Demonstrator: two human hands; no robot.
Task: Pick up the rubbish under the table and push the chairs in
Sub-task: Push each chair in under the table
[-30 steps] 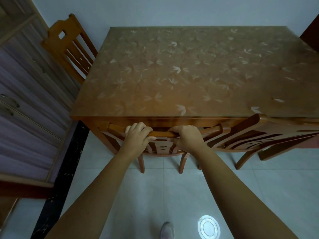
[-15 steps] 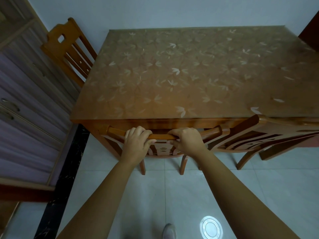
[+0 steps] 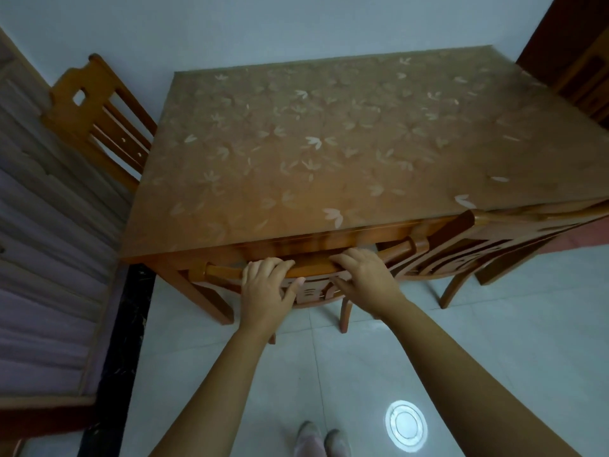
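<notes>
The top rail of the orange-brown wooden chair (image 3: 306,270) at lower centre is gripped by left hand (image 3: 263,285) and right hand (image 3: 364,275), seat tucked under the leaf-patterned tabletop (image 3: 313,153). Adjacent chair at right (image 3: 494,240) looks angled, likely pending. No rubbish is seen.

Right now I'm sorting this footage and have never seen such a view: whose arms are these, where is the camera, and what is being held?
The camera sits on a person's head, looking forward and down, so the two bare arms are their own. The left hand and right hand both grip the top rail of a wooden chair tucked against the near edge of the table. The tabletop has a leaf-patterned cover; nothing lies on it. A second chair stands at the right, a third at the left end. The person's shoes show on the tiled floor below.
</notes>
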